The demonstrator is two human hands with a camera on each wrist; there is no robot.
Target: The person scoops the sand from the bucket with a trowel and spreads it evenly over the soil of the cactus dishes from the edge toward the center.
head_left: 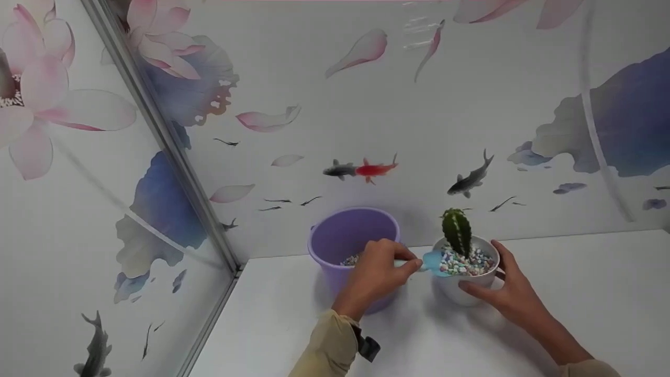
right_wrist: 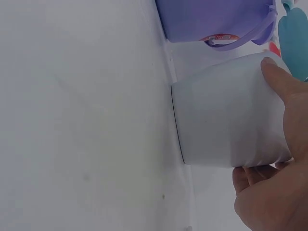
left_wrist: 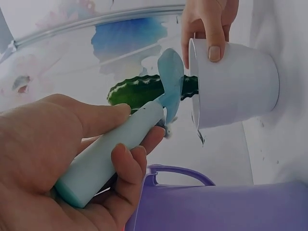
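My left hand [head_left: 374,272] grips the pale handle of a small toy-like shovel [left_wrist: 115,151]. Its light-blue blade [head_left: 434,263] overlaps the left rim of a white pot [left_wrist: 240,86] in the head view. Inside the pot, a green ribbed cactus [head_left: 457,233] stands upright among multicoloured pebbles [head_left: 473,263]. My right hand [head_left: 510,285] holds the pot from its right side, thumb [right_wrist: 276,77] on the near wall and fingers round the far side. In the left wrist view the blade is in front of the cactus [left_wrist: 137,91].
Left of the pot, a purple bucket [head_left: 327,275] stands on the white table [head_left: 261,335], with similar pebbles visible inside, partly hidden by my left hand. Its handle [left_wrist: 183,172] hangs at the side. Behind is a white wall [head_left: 293,63] printed with flowers and fish.
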